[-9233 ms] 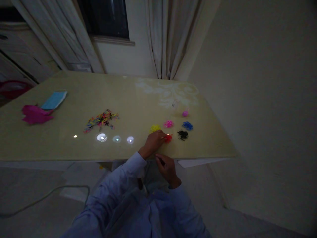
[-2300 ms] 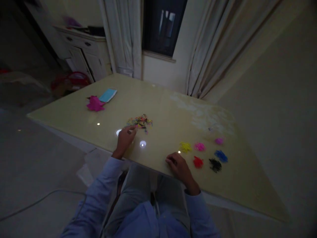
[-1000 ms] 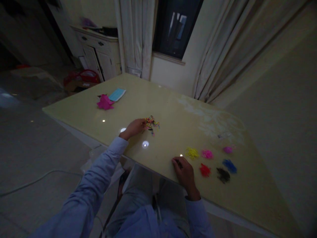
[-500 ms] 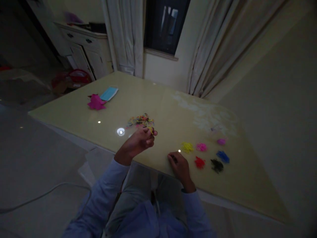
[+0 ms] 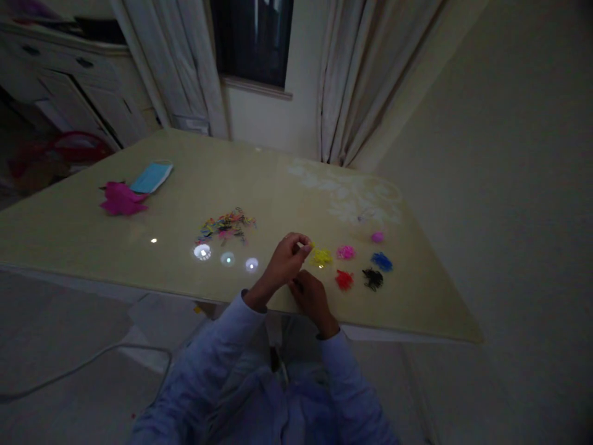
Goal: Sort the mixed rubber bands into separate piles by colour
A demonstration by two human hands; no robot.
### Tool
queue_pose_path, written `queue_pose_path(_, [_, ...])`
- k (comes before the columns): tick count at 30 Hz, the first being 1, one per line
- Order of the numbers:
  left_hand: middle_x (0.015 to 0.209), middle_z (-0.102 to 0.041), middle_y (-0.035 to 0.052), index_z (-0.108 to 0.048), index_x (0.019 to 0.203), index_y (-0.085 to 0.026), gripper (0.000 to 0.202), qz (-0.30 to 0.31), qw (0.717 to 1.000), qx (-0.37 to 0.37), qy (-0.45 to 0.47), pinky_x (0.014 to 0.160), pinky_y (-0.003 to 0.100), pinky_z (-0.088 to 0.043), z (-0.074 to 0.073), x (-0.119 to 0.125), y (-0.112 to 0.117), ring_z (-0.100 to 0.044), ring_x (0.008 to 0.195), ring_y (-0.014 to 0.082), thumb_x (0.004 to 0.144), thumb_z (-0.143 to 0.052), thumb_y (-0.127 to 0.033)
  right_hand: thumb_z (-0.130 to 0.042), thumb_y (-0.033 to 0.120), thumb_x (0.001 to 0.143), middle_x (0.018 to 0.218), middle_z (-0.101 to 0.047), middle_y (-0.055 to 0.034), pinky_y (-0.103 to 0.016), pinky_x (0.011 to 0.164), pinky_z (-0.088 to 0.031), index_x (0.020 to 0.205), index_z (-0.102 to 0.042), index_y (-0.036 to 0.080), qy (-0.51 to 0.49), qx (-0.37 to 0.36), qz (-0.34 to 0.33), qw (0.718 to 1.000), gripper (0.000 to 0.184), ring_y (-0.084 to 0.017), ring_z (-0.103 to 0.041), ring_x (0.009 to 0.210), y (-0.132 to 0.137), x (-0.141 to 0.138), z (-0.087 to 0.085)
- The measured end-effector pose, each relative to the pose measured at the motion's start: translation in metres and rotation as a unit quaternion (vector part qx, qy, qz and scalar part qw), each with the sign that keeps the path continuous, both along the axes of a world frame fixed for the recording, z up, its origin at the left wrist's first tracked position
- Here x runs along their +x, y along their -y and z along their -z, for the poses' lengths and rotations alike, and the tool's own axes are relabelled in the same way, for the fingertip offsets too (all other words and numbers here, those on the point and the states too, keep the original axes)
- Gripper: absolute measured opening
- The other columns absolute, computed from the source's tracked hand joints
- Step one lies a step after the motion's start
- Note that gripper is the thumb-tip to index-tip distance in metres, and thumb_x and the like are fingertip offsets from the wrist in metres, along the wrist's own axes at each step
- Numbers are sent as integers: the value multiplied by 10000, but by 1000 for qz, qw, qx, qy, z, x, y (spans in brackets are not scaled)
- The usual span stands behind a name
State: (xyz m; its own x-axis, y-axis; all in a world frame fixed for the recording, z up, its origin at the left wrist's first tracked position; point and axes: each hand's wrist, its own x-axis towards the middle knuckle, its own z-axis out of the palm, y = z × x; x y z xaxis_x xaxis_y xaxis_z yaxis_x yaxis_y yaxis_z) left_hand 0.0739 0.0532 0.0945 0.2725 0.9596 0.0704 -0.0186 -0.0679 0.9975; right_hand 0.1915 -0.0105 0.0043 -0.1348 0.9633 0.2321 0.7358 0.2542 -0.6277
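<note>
My left hand (image 5: 287, 259) hovers over the yellowish table (image 5: 139, 259), fingers pinched on a small yellow rubber band just left of the yellow pile (image 5: 321, 257). My right hand (image 5: 309, 295) rests curled at the table's front edge, below the left hand; whether it holds anything is hidden. Sorted small piles lie to the right: pink (image 5: 345, 251), red (image 5: 343, 280), blue (image 5: 381, 261), black (image 5: 372, 279) and a small magenta one (image 5: 377, 237). A mixed heap of coloured bands (image 5: 226, 224) lies further left.
A magenta crumpled piece (image 5: 119, 199) and a blue face mask (image 5: 151, 177) lie at the far left of the table. Curtains (image 5: 352, 80) and a dark window stand behind, a white cabinet (image 5: 69, 80) at the left. A wall runs close along the right side.
My left hand left the mixed heap and travelled right with a pinched band to the yellow pile. The right hand stayed at the table edge. The view swung right.
</note>
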Motion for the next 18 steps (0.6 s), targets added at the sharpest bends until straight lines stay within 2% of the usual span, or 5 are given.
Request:
queue_pose_path(2, [932,-562,54,-613,819,-150,28,-36,981,97,-163,777,270,-459,24,19,-17,-538,826,139,815,-595,-129,-562,193,888,879,-675,-58,-269,696,-428,927,-664,176,-4,-7,-4,1000,111,-179,-599,765,0,0,-1])
queue_pose_path(4, [981,-569,80,-646,836,-145,108,12,952,138,-273,838,286,-461,43,34,-31,-557,914,163,818,-561,-81,-567,176,881,923,-689,-74,-280,720,-440,952,-671,170,-13,-8,-6,1000,126,-194,-614,806,1,0,-1])
queue_pose_path(7, [1037,-581,105,-688,879,-129,157,83,918,152,-356,853,289,-471,57,46,-42,-580,907,164,827,-548,-82,-583,162,873,927,-692,-89,-289,748,-448,928,-674,158,-23,5,-10,1000,106,-205,-619,840,4,0,0])
queue_pose_path(11, [1013,-630,106,-731,882,-134,185,94,908,161,-375,864,294,-478,67,49,-48,-600,911,175,828,-559,-95,-573,149,882,909,-681,-73,-279,761,-447,914,-666,164,-42,9,-23,999,99,-188,-610,845,7,1,2])
queue_pose_path(18, [962,-703,93,-749,924,-145,174,89,932,187,-298,904,317,-482,74,39,-55,-624,942,184,817,-616,-111,-552,151,878,868,-661,-62,-285,752,-454,876,-662,177,-56,5,-25,998,114,-181,-599,819,7,2,1])
